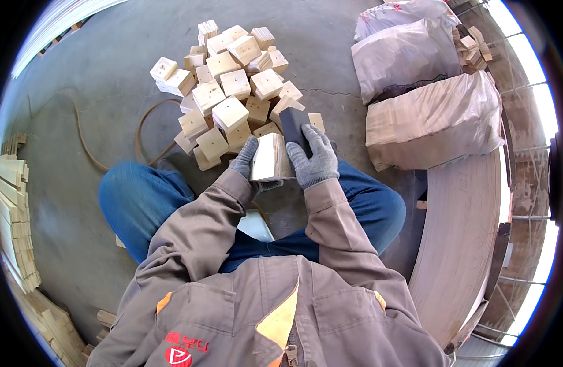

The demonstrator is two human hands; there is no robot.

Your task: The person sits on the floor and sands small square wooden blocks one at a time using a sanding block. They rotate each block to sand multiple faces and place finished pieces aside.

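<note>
A pale plywood block [270, 158] with layered edges is held in front of my knees. Gloved in grey, my left hand [245, 158] closes around the block's left side. My right hand [317, 160], in a matching glove, wraps the lower part of a dark rectangular sanding block [293, 127] beside the plywood block's right side. Whether the sanding block touches the plywood cannot be made out. Just beyond my hands lies a heap of similar wooden blocks [231, 115], many with a small hole or dark dot in the top face.
Bulging whitish sacks [433, 122] stand at the right, by a long stack of pale boards [462, 214]. A brown hose [139, 131] curls over the concrete floor [110, 79] left of the heap. Stacked wood strips [13, 214] line the far left.
</note>
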